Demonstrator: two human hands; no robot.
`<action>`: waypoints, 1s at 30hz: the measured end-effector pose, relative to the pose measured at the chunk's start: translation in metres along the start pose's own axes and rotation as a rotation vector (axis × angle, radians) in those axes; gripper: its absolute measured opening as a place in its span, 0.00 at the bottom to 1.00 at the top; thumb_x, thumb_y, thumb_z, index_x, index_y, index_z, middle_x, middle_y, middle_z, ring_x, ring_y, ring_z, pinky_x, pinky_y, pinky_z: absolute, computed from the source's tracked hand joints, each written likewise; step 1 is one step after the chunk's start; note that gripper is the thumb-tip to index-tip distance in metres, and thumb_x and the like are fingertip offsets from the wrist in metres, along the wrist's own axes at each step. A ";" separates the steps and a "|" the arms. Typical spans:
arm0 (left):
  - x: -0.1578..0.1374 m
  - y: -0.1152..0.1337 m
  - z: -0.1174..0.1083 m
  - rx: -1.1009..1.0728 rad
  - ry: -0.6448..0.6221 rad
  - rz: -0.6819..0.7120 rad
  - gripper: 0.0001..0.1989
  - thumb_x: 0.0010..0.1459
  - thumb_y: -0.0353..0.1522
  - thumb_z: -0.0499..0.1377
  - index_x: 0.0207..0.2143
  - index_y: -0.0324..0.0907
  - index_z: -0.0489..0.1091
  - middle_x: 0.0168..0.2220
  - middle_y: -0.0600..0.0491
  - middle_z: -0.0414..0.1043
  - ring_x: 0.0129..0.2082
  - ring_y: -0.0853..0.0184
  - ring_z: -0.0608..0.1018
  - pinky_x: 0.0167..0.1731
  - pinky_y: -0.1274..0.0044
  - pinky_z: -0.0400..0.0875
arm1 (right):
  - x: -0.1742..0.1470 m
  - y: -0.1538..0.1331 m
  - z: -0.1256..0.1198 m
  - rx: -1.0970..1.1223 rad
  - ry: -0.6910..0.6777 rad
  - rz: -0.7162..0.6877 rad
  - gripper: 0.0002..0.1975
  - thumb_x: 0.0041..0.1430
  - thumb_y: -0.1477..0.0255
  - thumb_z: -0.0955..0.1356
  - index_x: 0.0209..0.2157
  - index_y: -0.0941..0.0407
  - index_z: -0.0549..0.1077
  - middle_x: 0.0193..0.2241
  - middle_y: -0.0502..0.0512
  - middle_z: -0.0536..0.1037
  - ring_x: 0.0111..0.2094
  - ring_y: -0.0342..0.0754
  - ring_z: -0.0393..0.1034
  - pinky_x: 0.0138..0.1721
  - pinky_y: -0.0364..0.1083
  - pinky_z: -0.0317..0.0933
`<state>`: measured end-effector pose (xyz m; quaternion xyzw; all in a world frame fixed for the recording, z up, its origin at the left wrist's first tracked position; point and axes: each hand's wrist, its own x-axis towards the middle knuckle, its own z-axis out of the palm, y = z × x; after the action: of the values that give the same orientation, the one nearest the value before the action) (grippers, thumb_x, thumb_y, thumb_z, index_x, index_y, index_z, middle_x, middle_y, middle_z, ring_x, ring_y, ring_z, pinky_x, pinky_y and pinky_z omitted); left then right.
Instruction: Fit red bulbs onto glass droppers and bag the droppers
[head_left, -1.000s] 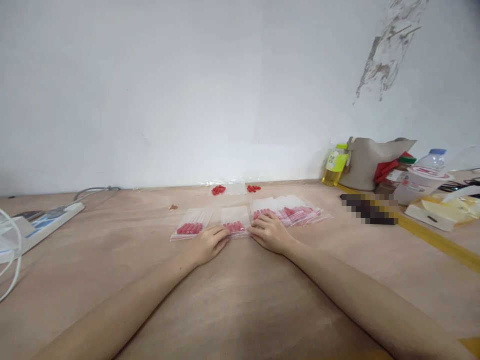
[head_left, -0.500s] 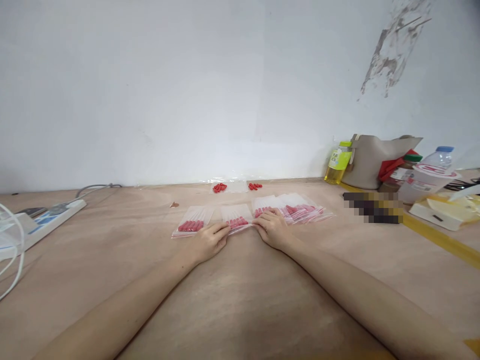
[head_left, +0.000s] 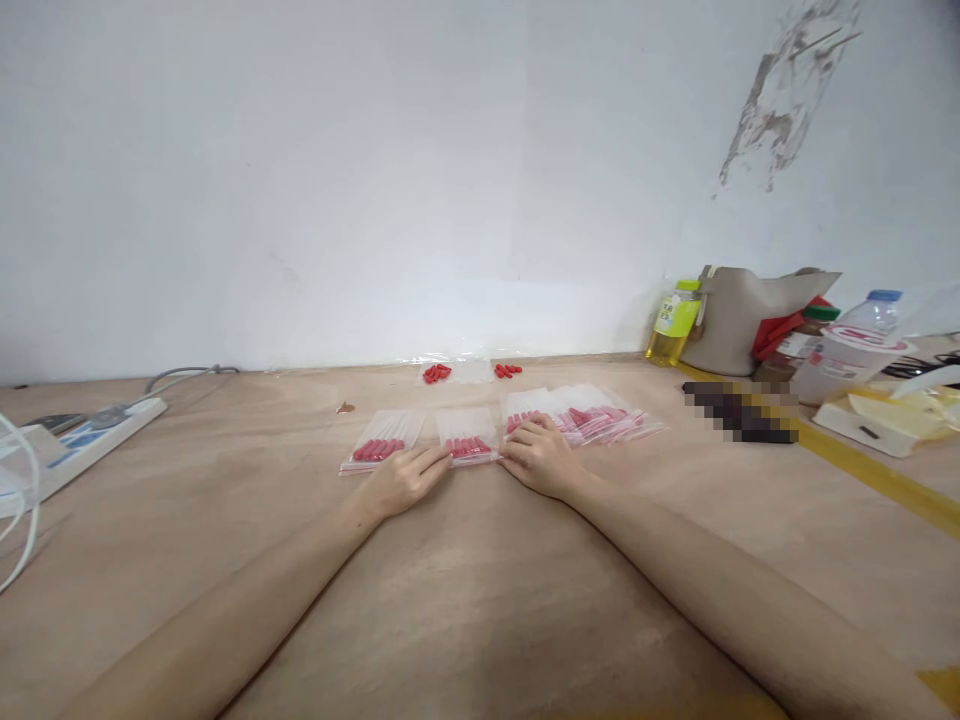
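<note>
A small clear zip-lock bag (head_left: 465, 424) holding a row of red capsules lies flat before me. Its lower left corner is pinched by the fingers of my left hand (head_left: 405, 482), and my right hand (head_left: 543, 460) grips the lower right corner. To the left rests another bag of capsules (head_left: 384, 432), partly behind my left hand. Beyond my right fingers is an overlapping row of filled bags (head_left: 596, 415); part of it is hidden. Loose red capsules (head_left: 436, 374) and a second small group of capsules (head_left: 508, 371) sit on clear plastic near the wall.
At right stand a yellow-green bottle (head_left: 673, 325), a grey-beige container (head_left: 724, 322), a plastic cup (head_left: 847, 368) and a yellowish-white packet (head_left: 877, 420). A blurred dark item (head_left: 742, 412) lies by yellow tape (head_left: 870, 472). A power strip (head_left: 97, 440) with cables is at left.
The middle bag now lies flatter, with its capsules and lower edge more exposed. My left fingers have drawn slightly left and down along its corner; my right hand has barely moved.
</note>
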<state>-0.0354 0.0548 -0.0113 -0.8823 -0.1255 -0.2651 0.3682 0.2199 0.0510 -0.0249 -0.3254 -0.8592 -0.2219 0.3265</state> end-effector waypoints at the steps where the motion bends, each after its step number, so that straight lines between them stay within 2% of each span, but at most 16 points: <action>1: 0.000 0.000 0.000 0.004 0.001 0.007 0.08 0.57 0.23 0.50 0.38 0.36 0.66 0.37 0.48 0.73 0.34 0.67 0.76 0.29 0.77 0.72 | 0.000 0.000 0.000 -0.007 -0.002 -0.012 0.08 0.55 0.71 0.63 0.26 0.56 0.72 0.25 0.52 0.73 0.32 0.44 0.63 0.42 0.48 0.47; 5: 0.003 0.001 -0.001 -0.011 -0.013 -0.021 0.08 0.58 0.23 0.49 0.35 0.36 0.66 0.34 0.48 0.73 0.32 0.68 0.76 0.29 0.78 0.71 | 0.003 -0.006 -0.002 -0.003 0.006 -0.039 0.08 0.56 0.71 0.62 0.28 0.55 0.72 0.26 0.52 0.73 0.32 0.44 0.62 0.41 0.48 0.47; 10: 0.006 0.003 0.000 -0.075 -0.029 -0.081 0.08 0.59 0.24 0.48 0.35 0.36 0.67 0.34 0.48 0.73 0.34 0.67 0.75 0.31 0.77 0.72 | 0.021 -0.031 0.006 0.007 0.021 -0.049 0.08 0.56 0.69 0.62 0.34 0.55 0.72 0.31 0.54 0.73 0.34 0.45 0.61 0.39 0.48 0.47; 14: 0.002 0.003 0.001 -0.132 -0.066 -0.115 0.10 0.59 0.23 0.48 0.40 0.34 0.66 0.37 0.46 0.72 0.38 0.66 0.74 0.36 0.76 0.71 | 0.037 -0.043 0.019 -0.055 0.038 -0.088 0.09 0.58 0.72 0.60 0.29 0.56 0.71 0.28 0.53 0.72 0.32 0.45 0.60 0.37 0.48 0.46; 17: -0.001 0.002 0.001 -0.127 -0.073 -0.141 0.10 0.59 0.24 0.47 0.40 0.35 0.66 0.38 0.46 0.71 0.39 0.66 0.74 0.37 0.76 0.71 | 0.042 -0.043 0.025 -0.092 0.061 -0.139 0.11 0.58 0.75 0.59 0.26 0.57 0.70 0.26 0.52 0.72 0.31 0.44 0.58 0.37 0.48 0.45; 22: 0.000 0.004 -0.001 -0.095 -0.033 -0.169 0.09 0.57 0.23 0.49 0.35 0.36 0.68 0.33 0.49 0.73 0.32 0.67 0.75 0.30 0.77 0.70 | 0.040 -0.041 0.025 -0.136 0.106 -0.194 0.10 0.58 0.76 0.59 0.28 0.57 0.70 0.26 0.51 0.72 0.31 0.43 0.57 0.37 0.49 0.44; 26: -0.001 0.004 -0.004 -0.092 -0.019 -0.190 0.09 0.57 0.24 0.49 0.33 0.37 0.68 0.34 0.49 0.73 0.32 0.67 0.75 0.32 0.77 0.69 | 0.034 -0.035 0.018 -0.187 0.134 -0.204 0.11 0.59 0.77 0.59 0.25 0.57 0.68 0.26 0.50 0.71 0.30 0.42 0.57 0.39 0.49 0.44; 30: -0.002 0.003 -0.005 -0.072 -0.022 -0.223 0.08 0.57 0.25 0.50 0.31 0.38 0.68 0.33 0.51 0.73 0.31 0.68 0.75 0.31 0.77 0.69 | 0.023 -0.022 0.005 -0.252 0.086 -0.201 0.12 0.59 0.79 0.58 0.26 0.58 0.68 0.25 0.51 0.70 0.29 0.42 0.57 0.40 0.49 0.44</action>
<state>-0.0383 0.0490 -0.0112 -0.8783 -0.2173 -0.2989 0.3033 0.1892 0.0483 -0.0155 -0.2661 -0.8381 -0.3732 0.2958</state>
